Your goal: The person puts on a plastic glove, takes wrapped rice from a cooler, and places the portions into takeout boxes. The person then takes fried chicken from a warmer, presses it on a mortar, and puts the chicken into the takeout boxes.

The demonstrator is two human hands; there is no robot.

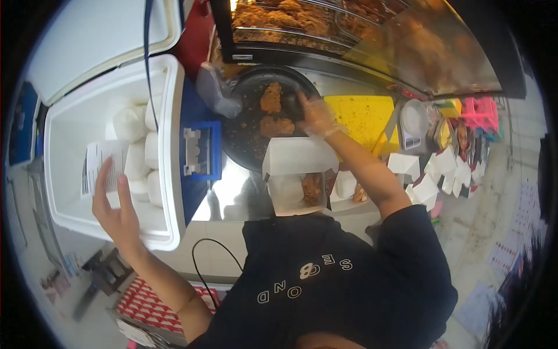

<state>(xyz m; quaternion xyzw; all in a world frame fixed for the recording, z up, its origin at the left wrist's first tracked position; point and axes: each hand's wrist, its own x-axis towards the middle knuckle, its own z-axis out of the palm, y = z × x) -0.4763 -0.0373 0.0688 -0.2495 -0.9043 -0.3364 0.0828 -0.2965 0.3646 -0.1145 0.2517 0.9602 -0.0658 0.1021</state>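
My left hand [118, 212], bare, reaches over the white-lined cooler box [174, 116] with its fingers apart and nothing in them. Below its fingertips is a printed sheet [96, 168], beside several round white wrapped bundles [129, 123]. My right hand [318, 118], in a clear plastic glove and slightly blurred, is over the right side of a round black tray [244, 145]. Its fingers look extended, with nothing visible in them. Two fried chicken pieces [271, 98] lie on the tray among crumbs. Nearer me stands an open white box [299, 152] holding a chicken piece [311, 189] and a white bundle [285, 189].
A glass display case [360, 52] with fried chicken borders the back. A yellow board [363, 116] lies right of the tray. Another open box [343, 203] sits under my right forearm. More open boxes [447, 168] and a white scale [414, 119] are at right.
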